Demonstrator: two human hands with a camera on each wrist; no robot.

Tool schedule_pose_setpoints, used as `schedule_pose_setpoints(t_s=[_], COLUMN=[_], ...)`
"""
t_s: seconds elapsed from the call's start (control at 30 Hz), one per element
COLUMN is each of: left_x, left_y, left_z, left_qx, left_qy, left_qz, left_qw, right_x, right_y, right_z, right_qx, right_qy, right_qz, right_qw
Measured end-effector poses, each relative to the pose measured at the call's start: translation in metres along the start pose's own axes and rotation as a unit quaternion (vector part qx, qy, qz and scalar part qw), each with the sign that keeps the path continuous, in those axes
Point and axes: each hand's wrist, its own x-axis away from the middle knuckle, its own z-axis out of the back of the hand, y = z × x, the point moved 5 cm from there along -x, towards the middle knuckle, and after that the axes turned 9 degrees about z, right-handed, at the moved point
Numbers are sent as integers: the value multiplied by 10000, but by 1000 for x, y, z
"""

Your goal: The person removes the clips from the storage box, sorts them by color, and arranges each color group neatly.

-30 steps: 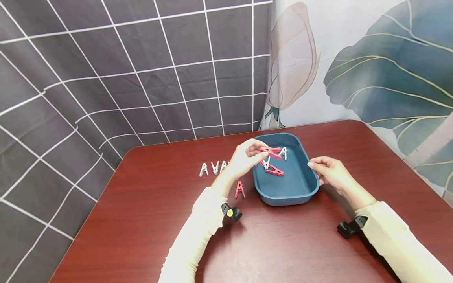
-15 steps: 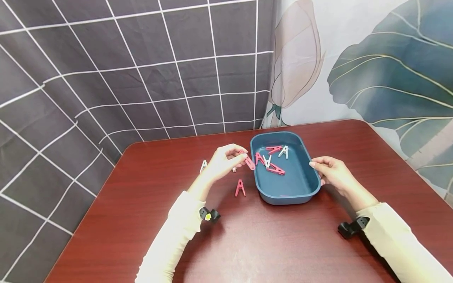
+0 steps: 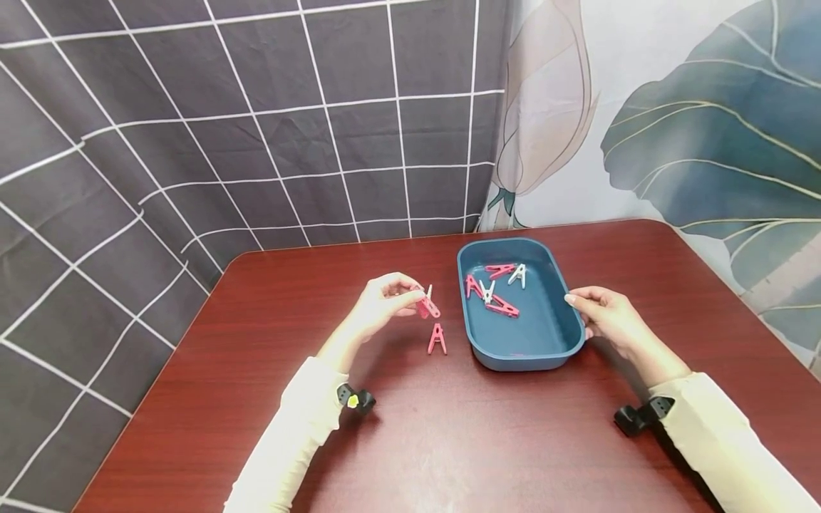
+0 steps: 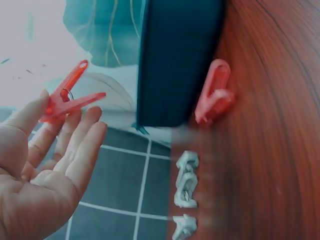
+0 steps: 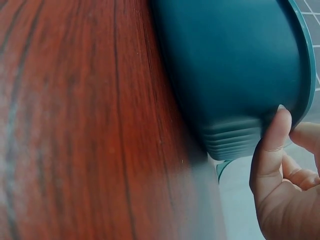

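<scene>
My left hand [image 3: 381,306] pinches a red clothespin [image 4: 75,104] between thumb and fingers, raised off the table to the left of a blue plastic bin [image 3: 539,331]. Below it on the table lies another red clothespin [image 3: 437,339]. Several white clothespins [image 4: 187,182] show along the table in the left wrist view; the left hand mostly hides them in the head view. With thumb and fingers, my right hand [image 3: 603,313] grips the right rim of the bin. Inside the bin lie a few red clothespins [image 3: 503,307] and two white clothespins [image 3: 517,275].
The bin stands on a reddish-brown wooden table [image 3: 500,434], toward its back. Behind the table hang a dark grid-patterned cloth [image 3: 288,142] and a pale cloth with a leaf print [image 3: 705,157].
My left hand has moved left from above the bin to beside it, with the red clothespin still pinched. My right hand stays on the rim.
</scene>
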Motion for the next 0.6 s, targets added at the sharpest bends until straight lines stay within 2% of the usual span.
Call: schedule_pose_setpoints(t_s=[0.27,0.5,0.6], left_x=[0,0,0], left_y=[-21,-34,-41], left_z=[16,10,8], left_qx=[141,-263,-378], left_qy=[597,498,498], left_qz=[710,1086,1233], left_qw=[9956,9925,9904], right_x=[-1,1,1], right_y=[0,1,2], right_z=[-1,0,-1], right_qx=[-200,-16,-157], right_qy=[-5,-55,-44], right_qz=[29,12,13], right_qw=[9998,10000,9999])
